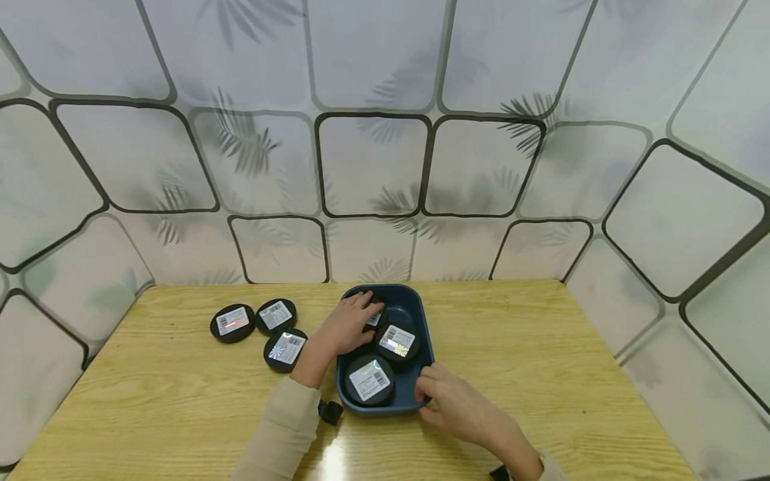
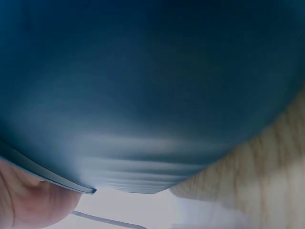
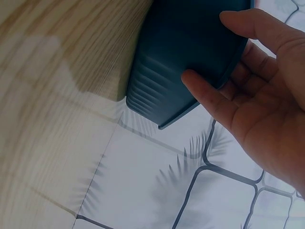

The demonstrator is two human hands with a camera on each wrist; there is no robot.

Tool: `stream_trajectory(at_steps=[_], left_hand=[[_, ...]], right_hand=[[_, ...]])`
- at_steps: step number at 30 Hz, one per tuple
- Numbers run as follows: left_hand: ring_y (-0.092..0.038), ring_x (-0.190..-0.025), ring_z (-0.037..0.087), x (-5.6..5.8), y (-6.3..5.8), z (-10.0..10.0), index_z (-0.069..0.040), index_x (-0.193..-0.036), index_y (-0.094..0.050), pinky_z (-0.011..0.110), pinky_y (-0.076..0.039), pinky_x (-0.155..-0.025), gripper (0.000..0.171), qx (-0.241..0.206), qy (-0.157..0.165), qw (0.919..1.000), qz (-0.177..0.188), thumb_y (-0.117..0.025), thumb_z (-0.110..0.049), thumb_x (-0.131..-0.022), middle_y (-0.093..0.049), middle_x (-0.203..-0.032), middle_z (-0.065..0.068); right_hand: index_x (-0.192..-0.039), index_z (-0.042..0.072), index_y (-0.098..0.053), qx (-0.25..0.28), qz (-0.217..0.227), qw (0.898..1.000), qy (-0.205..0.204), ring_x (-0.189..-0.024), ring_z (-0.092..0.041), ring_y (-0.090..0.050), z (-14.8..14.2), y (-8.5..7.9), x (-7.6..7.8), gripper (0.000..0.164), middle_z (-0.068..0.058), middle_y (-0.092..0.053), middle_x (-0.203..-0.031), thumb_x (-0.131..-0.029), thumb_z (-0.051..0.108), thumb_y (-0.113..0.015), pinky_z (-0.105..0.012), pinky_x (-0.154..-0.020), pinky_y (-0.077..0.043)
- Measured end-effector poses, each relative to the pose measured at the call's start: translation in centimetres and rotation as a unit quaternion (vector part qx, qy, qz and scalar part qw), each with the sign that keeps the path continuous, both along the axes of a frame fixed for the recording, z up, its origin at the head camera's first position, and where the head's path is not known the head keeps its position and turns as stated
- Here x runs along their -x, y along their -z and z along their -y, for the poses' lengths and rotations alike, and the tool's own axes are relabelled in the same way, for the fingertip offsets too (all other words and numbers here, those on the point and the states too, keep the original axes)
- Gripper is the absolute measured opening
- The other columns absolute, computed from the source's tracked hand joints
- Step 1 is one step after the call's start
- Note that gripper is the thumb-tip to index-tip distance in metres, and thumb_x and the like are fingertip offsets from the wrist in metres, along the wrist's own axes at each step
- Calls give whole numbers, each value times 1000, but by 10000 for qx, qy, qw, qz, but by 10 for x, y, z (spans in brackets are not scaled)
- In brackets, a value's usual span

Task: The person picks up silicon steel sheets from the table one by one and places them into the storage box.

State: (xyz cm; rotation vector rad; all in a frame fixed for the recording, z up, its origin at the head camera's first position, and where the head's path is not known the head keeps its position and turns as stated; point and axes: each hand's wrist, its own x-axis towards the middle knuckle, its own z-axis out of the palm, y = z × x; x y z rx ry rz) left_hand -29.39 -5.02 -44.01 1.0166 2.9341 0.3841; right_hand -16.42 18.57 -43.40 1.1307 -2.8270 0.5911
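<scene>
A dark blue plastic bin [image 1: 415, 314] sits on the wooden table, with black round containers bearing white barcode labels inside. My left hand [image 1: 347, 324] reaches over the bin's left wall and holds a black round container [image 1: 374, 319] at the back left, its fingers and thumb spread across it and hiding much of it. Another labelled container [image 1: 398, 342] lies to the right of that hand, and one more [image 1: 369, 381] is at the front. My right hand [image 1: 457, 404] grips the bin's front right rim, with thumb and a finger against the outer wall [image 3: 171, 62] in the right wrist view.
Left of the bin, three similar black containers lie label up on the table: one far left [image 1: 232, 323], one behind [image 1: 276, 316], one nearer my left wrist [image 1: 285, 350]. A patterned wall covering [image 1: 373, 167] stands right behind the table [image 1: 529, 347].
</scene>
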Motion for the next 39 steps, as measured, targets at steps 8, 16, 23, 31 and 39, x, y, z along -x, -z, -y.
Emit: stream_trajectory(at_steps=[8,16,23,31,39], left_hand=[[-35,-141,43,-4,-2,2,-8,-142,-53,56,-30,-113,54,19,-9,10000,-14,-71,-19,-92,-40,-151,25],[-33,-144,38,-6,-2,5,-9,-145,-50,54,-26,-115,57,153,76,9999,8,-70,-19,-93,-38,-154,20],[-36,-143,36,-6,2,7,-8,-144,-52,54,-27,-115,58,178,155,9997,-74,-73,-16,-91,-41,-153,19],[-37,-141,40,-9,2,11,-4,-142,-53,53,-30,-114,55,-282,253,9992,-90,-72,-14,-91,-43,-150,23],[-41,-138,41,-14,2,18,-2,-140,-54,52,-36,-111,50,-667,280,9970,-270,-68,-13,-93,-44,-148,25]], right_hand=[[-80,17,-59,-9,59,10000,-20,-81,-4,-43,2,-1,-2,21,12,-49,-84,-78,5,-77,-20,-71,-45],[-80,17,-59,-31,90,10000,-27,-82,-4,-44,3,1,-2,21,12,-49,-84,-78,6,-77,-21,-71,-46],[-80,16,-59,12,-10,10000,-91,-82,-5,-45,4,2,-3,22,11,-49,-84,-77,5,-77,-21,-71,-46],[-79,16,-58,30,-198,9997,-133,-81,-5,-45,4,2,-2,23,10,-49,-84,-75,5,-78,-21,-70,-46],[-79,16,-58,180,-315,9992,-177,-79,-6,-45,0,3,1,24,9,-49,-83,-73,2,-77,-21,-68,-45]])
